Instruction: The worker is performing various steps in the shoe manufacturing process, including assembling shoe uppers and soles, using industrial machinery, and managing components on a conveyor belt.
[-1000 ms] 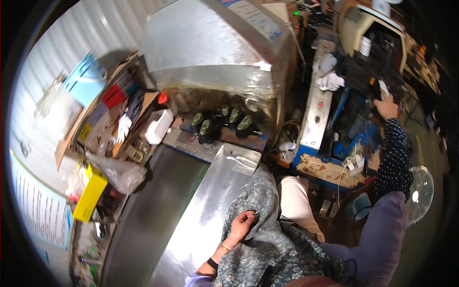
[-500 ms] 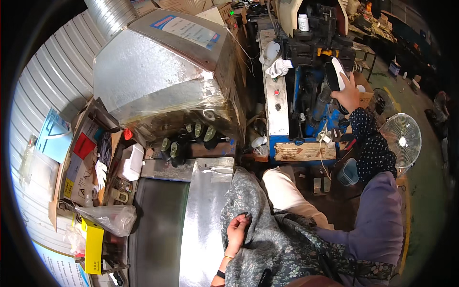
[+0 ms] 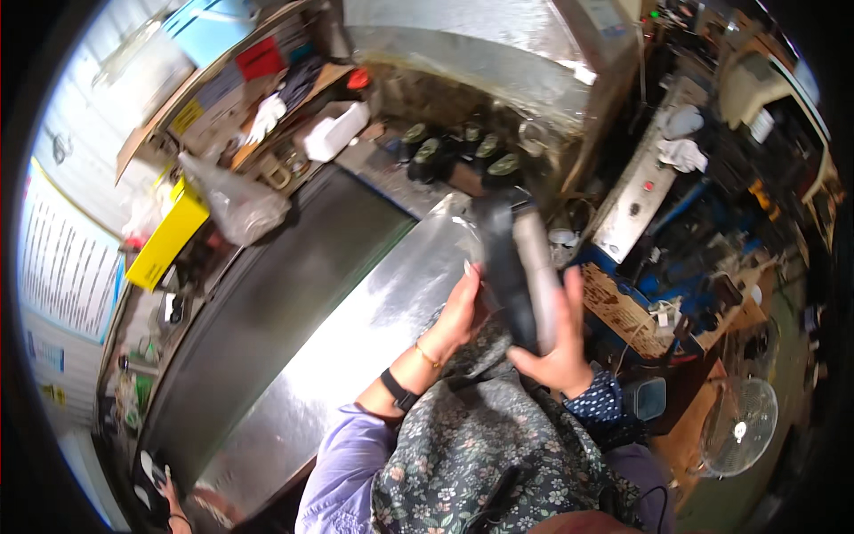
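Note:
A black shoe with a white sole [image 3: 535, 267], smeared by motion, is held upright in front of me above the metal-topped table. My left hand [image 3: 464, 307] is at its left side, thumb raised, other fingers partly hidden behind the shoe. Around the lower right side is my right hand [image 3: 562, 343], its thumb near the lower end and its blurred fingers along the white sole. Behind the shoe, several dark shoe-like pieces with greenish tops [image 3: 427, 156] stand at the end of the conveyor.
A dark conveyor belt [image 3: 294, 240] runs beside the shiny metal tabletop [image 3: 329, 347]. Another person's hand [image 3: 169, 489] is at the lower left, beside a shoe. Cluttered shelving with a yellow box [image 3: 169, 236] stands left. To the right are a blue machine [image 3: 689, 276] and a fan [image 3: 738, 430].
My right hand has brought the shoe from the machine to in front of me. My left hand has left the apron and come up to the shoe. The view has turned left.

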